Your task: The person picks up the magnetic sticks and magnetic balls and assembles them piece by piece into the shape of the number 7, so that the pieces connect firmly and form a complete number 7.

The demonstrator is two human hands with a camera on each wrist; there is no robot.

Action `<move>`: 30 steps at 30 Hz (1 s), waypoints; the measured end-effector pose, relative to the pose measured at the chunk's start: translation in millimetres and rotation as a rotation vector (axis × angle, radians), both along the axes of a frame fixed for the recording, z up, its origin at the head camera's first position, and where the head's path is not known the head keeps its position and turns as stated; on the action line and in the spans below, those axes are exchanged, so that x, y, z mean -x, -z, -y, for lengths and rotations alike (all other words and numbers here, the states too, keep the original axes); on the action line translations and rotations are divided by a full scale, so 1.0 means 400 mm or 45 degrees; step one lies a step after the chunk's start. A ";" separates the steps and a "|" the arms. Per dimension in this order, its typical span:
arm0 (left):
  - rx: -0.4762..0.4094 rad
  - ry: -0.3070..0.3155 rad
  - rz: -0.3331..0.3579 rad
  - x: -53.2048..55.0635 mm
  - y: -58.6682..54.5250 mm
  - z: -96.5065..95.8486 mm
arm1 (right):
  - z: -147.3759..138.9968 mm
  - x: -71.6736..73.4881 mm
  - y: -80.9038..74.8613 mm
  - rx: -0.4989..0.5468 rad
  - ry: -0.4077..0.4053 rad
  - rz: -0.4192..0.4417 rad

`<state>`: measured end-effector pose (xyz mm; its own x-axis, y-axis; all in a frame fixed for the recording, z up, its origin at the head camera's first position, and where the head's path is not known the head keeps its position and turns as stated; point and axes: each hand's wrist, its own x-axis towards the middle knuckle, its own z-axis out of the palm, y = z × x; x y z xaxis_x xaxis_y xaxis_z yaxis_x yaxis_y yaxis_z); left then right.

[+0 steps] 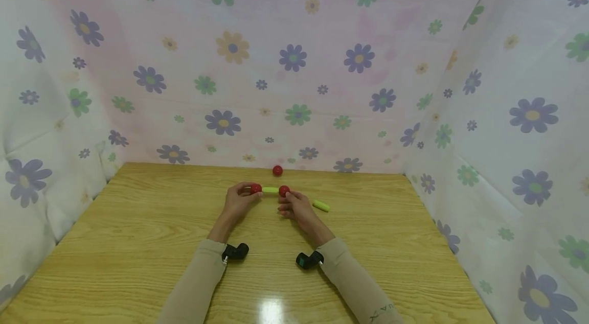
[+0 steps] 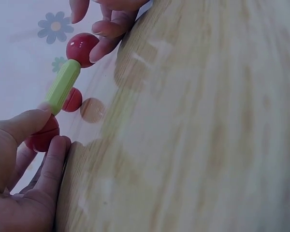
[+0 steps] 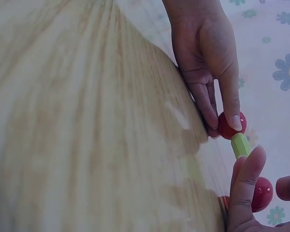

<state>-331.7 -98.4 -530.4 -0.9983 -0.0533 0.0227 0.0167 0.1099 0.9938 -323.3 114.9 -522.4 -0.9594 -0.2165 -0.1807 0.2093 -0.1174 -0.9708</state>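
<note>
A yellow-green faceted rod spans two red balls in front of the person. My left hand grips the left ball between thumb and fingers, low over the table. At the rod's other end is the right ball. My right hand is around this ball, a fingertip against its side. Its thumb stands slightly apart from the ball in the right wrist view. The rod and both balls lie in one line, and the rod is tilted in the left wrist view.
A third red ball rests near the table's back edge. Another yellow-green rod lies right of the right hand. The wooden table meets flowered cloth at the back and sides.
</note>
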 end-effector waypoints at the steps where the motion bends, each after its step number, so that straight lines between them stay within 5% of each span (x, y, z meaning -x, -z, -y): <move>1: 0.006 -0.002 -0.004 -0.001 0.000 0.000 | 0.001 -0.002 -0.001 -0.001 -0.001 0.004; 20: -0.002 0.002 -0.002 -0.003 0.001 0.001 | -0.019 -0.030 -0.037 -0.109 -0.071 0.032; 30: -0.008 0.018 -0.003 -0.011 -0.013 0.000 | -0.065 -0.062 -0.097 -0.228 -0.104 -0.135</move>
